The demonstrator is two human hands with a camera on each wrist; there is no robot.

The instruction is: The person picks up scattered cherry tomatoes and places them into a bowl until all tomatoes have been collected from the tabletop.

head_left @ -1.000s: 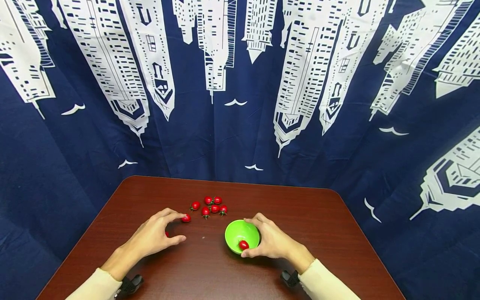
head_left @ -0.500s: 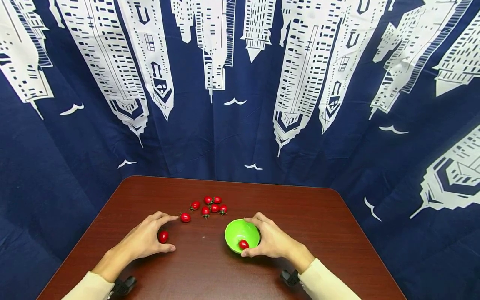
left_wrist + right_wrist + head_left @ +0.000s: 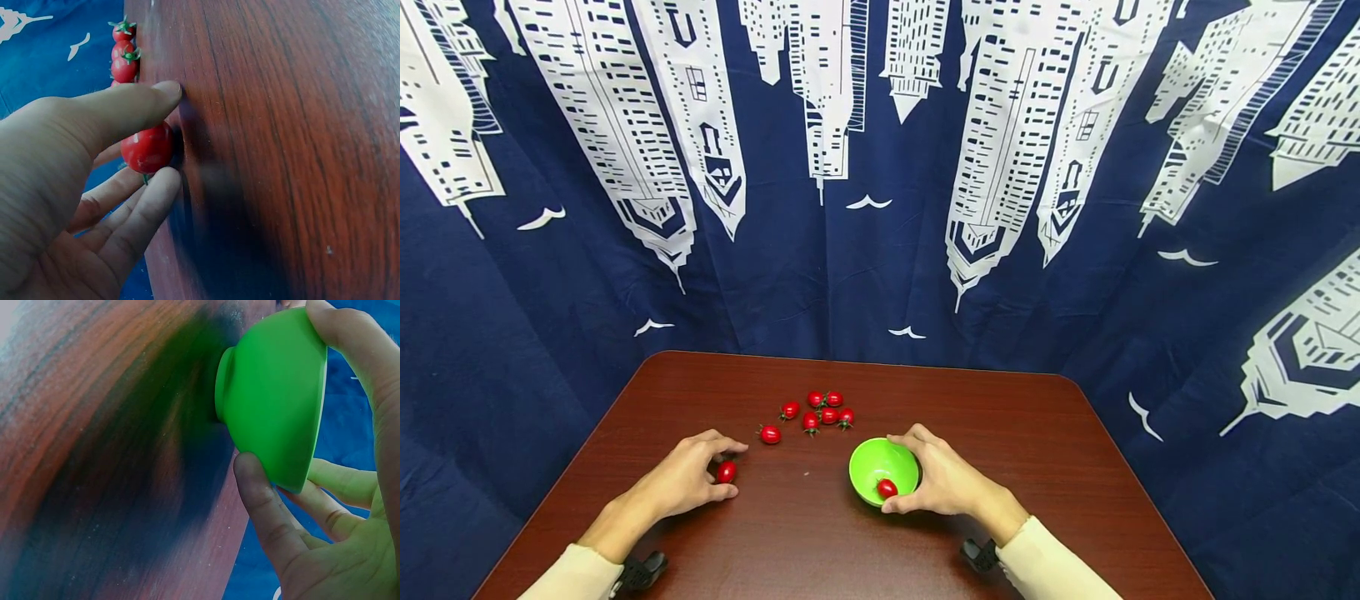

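A red cherry tomato (image 3: 726,472) lies on the table between the thumb and fingers of my left hand (image 3: 681,479). In the left wrist view, the thumb and fingers stand apart around this tomato (image 3: 148,150), with no firm pinch on it visible. My right hand (image 3: 949,479) holds a small green bowl (image 3: 871,458) at its right side, thumb at the near rim and fingers at the far rim. Inside the bowl is one cherry tomato (image 3: 887,488). The right wrist view shows the bowl (image 3: 275,394) from outside, thumb on its rim, fingers against its lower side.
Beyond my left fingertips lies another cherry tomato (image 3: 771,434). Several more cherry tomatoes (image 3: 829,416) with green stems cluster farther back on the brown wooden table (image 3: 985,417). A blue curtain (image 3: 865,275) with white buildings hangs behind the table's far edge.
My left hand has drawn back leftward from the farther tomato to the nearer one, and its thumb and fingers have come closer together. The right hand and bowl have stayed put.
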